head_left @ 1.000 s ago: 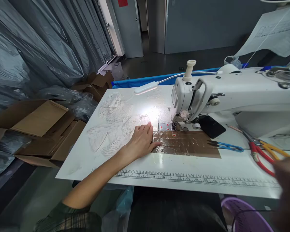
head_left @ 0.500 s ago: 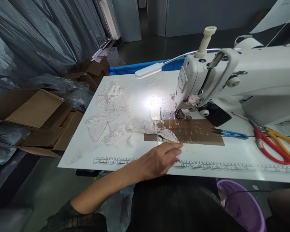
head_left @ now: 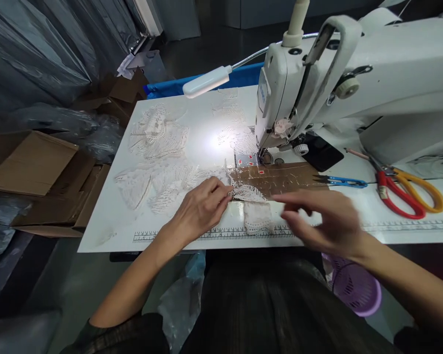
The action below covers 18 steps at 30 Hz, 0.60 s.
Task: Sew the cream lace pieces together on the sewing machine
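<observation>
My left hand [head_left: 203,204] is closed in a pinch at the left end of a white lace piece [head_left: 249,192], which lies across the front of the brown strip on the sewing table. Just right of that lace is my right hand [head_left: 323,216], slightly blurred, index finger stretched out and thumb apart, with nothing visible between them. Below the lace, a rectangular white lace-edged fabric piece [head_left: 258,219] lies flat over the printed ruler [head_left: 214,233]. Behind both hands stands the white sewing machine [head_left: 276,93], its needle area above the metal plate [head_left: 246,160].
More white lace pieces [head_left: 162,132] are spread on the table's left side. Blue thread snips [head_left: 343,182], red-and-orange scissors [head_left: 402,196] and a black phone [head_left: 323,152] lie at right. A lamp [head_left: 206,82] hangs over the table. Cardboard boxes [head_left: 29,162] stand left; a purple basket [head_left: 356,287] is below.
My right hand has come into view from the right. My left hand has moved left and pinches the lace's left end. The rectangular lace-edged piece now lies over the ruler; the view has shifted.
</observation>
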Motion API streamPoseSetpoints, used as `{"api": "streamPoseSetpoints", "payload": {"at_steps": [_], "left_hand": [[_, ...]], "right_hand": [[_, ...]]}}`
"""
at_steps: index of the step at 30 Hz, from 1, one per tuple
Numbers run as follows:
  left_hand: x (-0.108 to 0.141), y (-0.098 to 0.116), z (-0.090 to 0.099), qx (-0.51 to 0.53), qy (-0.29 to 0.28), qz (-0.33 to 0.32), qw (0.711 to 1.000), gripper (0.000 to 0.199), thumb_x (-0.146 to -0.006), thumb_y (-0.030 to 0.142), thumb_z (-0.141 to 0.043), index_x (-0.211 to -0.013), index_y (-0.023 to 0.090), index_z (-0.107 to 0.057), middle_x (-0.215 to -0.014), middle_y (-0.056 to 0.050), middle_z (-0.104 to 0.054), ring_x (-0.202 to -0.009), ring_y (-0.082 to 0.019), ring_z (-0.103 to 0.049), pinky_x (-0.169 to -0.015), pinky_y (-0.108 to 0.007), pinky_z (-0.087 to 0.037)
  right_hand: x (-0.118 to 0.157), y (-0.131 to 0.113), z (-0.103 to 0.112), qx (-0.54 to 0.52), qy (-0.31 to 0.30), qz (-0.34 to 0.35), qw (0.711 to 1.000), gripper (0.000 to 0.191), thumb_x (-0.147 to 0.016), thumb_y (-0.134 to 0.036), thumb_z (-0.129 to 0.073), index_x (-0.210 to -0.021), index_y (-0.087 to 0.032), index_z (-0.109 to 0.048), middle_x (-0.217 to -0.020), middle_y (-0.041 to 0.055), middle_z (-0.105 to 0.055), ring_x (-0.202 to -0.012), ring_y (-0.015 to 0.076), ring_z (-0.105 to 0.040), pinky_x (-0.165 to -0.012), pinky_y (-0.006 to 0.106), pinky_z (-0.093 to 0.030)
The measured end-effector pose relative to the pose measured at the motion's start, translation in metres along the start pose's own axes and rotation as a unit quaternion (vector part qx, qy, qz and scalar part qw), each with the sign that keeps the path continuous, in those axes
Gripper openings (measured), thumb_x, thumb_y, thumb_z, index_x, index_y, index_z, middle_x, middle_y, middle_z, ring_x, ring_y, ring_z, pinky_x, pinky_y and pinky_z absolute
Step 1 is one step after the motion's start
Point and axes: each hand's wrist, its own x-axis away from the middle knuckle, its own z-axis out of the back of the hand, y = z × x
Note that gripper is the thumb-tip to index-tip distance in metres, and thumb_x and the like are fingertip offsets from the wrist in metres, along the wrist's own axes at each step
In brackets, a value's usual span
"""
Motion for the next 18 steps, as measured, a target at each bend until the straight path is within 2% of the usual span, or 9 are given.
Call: {"api": "streamPoseSetpoints", "payload": {"at_steps": [1,3,5,7,9,11,13,15,18], "left_hand": [[0.002,0.002,0.001,0.0,-0.015,0.024,1.0,0.025,-0.097,0.02,-0.048,-0.116,0.011,-0.062,-0.094,-0.01,-0.066,-0.074,-0.016,-0.063,-0.059,-0.027,-0.052],[0.004,0.006,-0.002,0.015,-0.046,0.063,0.997,0.03,-0.096,0.02,-0.048,-0.123,0.011,-0.06,-0.087,-0.007,-0.067,-0.066,-0.013,-0.06,-0.057,-0.025,-0.049],[0.005,0.01,-0.01,0.032,-0.062,0.099,0.993,0.033,-0.093,0.02,-0.051,-0.125,0.013,-0.061,-0.075,-0.002,-0.066,-0.057,-0.012,-0.057,-0.054,-0.023,-0.045],[0.002,0.012,-0.019,0.053,-0.049,0.14,0.987,0.028,-0.091,0.02,-0.053,-0.115,0.016,-0.067,-0.062,0.002,-0.062,-0.05,-0.01,-0.054,-0.051,-0.022,-0.042],[-0.004,0.011,-0.027,0.114,-0.012,0.192,0.975,0.021,-0.091,0.022,-0.054,-0.103,0.017,-0.07,-0.058,0.002,-0.062,-0.049,-0.01,-0.055,-0.051,-0.022,-0.044],[-0.012,0.011,-0.031,0.233,0.029,0.239,0.942,0.021,-0.093,0.028,-0.054,-0.105,0.016,-0.068,-0.07,-0.001,-0.07,-0.059,-0.012,-0.064,-0.058,-0.023,-0.052],[-0.022,0.011,-0.032,0.375,0.065,0.263,0.887,0.03,-0.095,0.033,-0.053,-0.118,0.016,-0.061,-0.094,-0.006,-0.074,-0.077,-0.014,-0.071,-0.071,-0.027,-0.058],[-0.03,0.011,-0.031,0.482,0.087,0.271,0.829,0.037,-0.096,0.037,-0.053,-0.127,0.017,-0.056,-0.109,-0.01,-0.071,-0.091,-0.016,-0.072,-0.084,-0.031,-0.058],[-0.039,0.014,-0.027,0.567,0.08,0.289,0.767,0.039,-0.095,0.042,-0.055,-0.125,0.016,-0.057,-0.11,-0.012,-0.071,-0.098,-0.019,-0.071,-0.092,-0.035,-0.056]], "right_hand": [[-0.001,0.01,-0.013,0.037,-0.042,-0.011,0.998,0.027,-0.091,-0.031,-0.062,-0.113,-0.018,-0.065,-0.085,0.0053,-0.07,-0.067,0.0148,-0.064,-0.058,0.027,-0.05],[-0.001,0.028,-0.034,0.134,-0.09,-0.025,0.987,0.032,-0.09,-0.037,-0.06,-0.112,-0.014,-0.066,-0.1,0.0128,-0.069,-0.079,0.0219,-0.066,-0.062,0.032,-0.052],[0.0,0.04,-0.047,0.187,-0.125,-0.033,0.974,0.027,-0.092,-0.033,-0.055,-0.105,-0.012,-0.066,-0.11,0.0175,-0.066,-0.09,0.0274,-0.065,-0.067,0.037,-0.052],[-0.002,0.043,-0.05,0.17,-0.112,-0.04,0.978,0.019,-0.092,-0.024,-0.05,-0.097,-0.013,-0.065,-0.11,0.0171,-0.066,-0.092,0.0267,-0.064,-0.072,0.037,-0.052],[-0.004,0.04,-0.046,0.113,-0.068,-0.05,0.99,0.014,-0.091,-0.019,-0.048,-0.095,-0.014,-0.061,-0.104,0.0139,-0.067,-0.088,0.022,-0.063,-0.073,0.033,-0.051],[-0.005,0.034,-0.041,0.077,-0.033,-0.056,0.995,0.012,-0.09,-0.019,-0.048,-0.097,-0.014,-0.057,-0.093,0.0096,-0.067,-0.075,0.017,-0.061,-0.066,0.029,-0.048],[-0.002,0.027,-0.036,0.102,-0.028,-0.049,0.993,0.013,-0.092,-0.02,-0.047,-0.098,-0.014,-0.056,-0.082,0.0058,-0.066,-0.063,0.0145,-0.057,-0.056,0.027,-0.04],[0.004,0.02,-0.034,0.164,-0.061,-0.02,0.984,0.016,-0.095,-0.022,-0.043,-0.094,-0.014,-0.057,-0.074,0.0038,-0.064,-0.055,0.0144,-0.054,-0.05,0.028,-0.031],[0.013,0.013,-0.032,0.204,-0.16,0.025,0.965,0.025,-0.099,-0.031,-0.042,-0.088,-0.015,-0.059,-0.072,0.0038,-0.063,-0.056,0.0163,-0.056,-0.049,0.031,-0.025]]}}
